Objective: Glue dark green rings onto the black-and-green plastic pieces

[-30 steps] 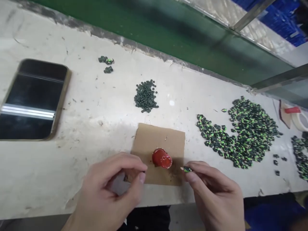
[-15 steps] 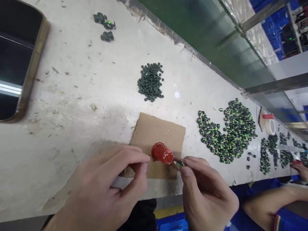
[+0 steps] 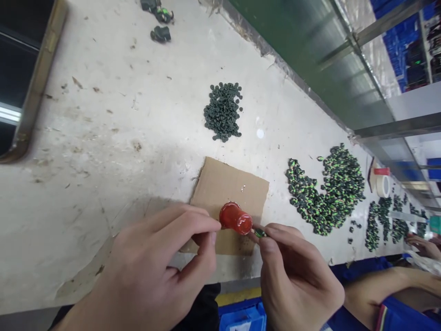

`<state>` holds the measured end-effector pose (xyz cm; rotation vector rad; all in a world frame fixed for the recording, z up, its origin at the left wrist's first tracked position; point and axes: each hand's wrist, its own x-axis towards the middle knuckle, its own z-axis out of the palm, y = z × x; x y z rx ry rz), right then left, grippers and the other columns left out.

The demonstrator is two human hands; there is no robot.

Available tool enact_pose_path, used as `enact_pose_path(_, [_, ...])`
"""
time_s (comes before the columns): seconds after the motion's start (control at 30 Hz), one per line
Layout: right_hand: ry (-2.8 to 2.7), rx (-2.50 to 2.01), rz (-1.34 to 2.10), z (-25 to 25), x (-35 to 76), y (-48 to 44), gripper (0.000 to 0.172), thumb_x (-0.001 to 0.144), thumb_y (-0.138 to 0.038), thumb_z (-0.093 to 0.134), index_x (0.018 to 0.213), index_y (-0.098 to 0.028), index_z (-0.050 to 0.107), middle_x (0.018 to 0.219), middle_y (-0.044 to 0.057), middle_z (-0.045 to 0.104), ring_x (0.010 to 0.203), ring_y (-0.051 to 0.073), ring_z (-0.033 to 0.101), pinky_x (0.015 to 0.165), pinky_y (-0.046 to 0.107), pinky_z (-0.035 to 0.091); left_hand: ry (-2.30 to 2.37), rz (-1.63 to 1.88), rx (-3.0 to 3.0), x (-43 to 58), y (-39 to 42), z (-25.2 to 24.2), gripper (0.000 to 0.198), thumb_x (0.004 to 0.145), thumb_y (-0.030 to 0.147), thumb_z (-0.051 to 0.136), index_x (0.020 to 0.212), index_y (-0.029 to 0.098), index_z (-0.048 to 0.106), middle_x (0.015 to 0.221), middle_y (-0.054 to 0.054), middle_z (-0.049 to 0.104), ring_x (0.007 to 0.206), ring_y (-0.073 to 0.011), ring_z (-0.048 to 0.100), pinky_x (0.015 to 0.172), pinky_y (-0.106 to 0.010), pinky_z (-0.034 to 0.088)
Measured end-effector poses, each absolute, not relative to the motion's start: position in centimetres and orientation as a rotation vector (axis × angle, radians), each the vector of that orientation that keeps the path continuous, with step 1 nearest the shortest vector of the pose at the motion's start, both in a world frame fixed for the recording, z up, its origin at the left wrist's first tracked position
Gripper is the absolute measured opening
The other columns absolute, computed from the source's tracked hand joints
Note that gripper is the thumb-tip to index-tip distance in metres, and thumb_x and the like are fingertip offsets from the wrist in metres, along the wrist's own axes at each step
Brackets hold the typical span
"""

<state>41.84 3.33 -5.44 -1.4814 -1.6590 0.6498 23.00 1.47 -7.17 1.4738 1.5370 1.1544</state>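
A red blob [image 3: 236,219] lies on a brown cardboard square [image 3: 229,189] near the bench's front edge. My right hand [image 3: 296,280] pinches a small green-and-black piece [image 3: 259,233], its tip touching the red blob's right side. My left hand [image 3: 155,276] is closed in a pinch just left of the blob, thumb against forefinger, over the cardboard's front corner; what it holds is hidden. A heap of dark green discs [image 3: 223,111] lies beyond the cardboard. A large heap of green-and-black pieces [image 3: 327,188] spreads to the right.
A dark tray with a brass-coloured rim [image 3: 32,87] sits at the far left. Three dark parts [image 3: 158,18] lie at the back. A tape roll [image 3: 382,184] and more green pieces [image 3: 389,216] are far right, where another person's arm [image 3: 389,285] reaches. A green wall [image 3: 299,41] borders the bench.
My right hand has brought the green piece left to the red blob. My left hand has closed in beside it. The view has tilted and swung right, showing another person's arm.
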Motion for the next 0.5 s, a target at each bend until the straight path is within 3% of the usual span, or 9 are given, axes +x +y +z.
enact_pose_path(0.5, [-1.706,-1.475,0.659,-5.5,42.2,2.95,0.032,0.09,0.002,0.069,0.103,-0.027,0.075,0.092,0.0,0.075,0.086,0.012,0.074,0.068,0.02,0.06,1.521,1.146,1.453,22.9,1.6,-7.05,0.019,0.096,0.01,0.058,0.1,0.028,0.059,0.098,0.01,0.073,0.079,-0.0037,0.069,0.085,-0.009,0.054])
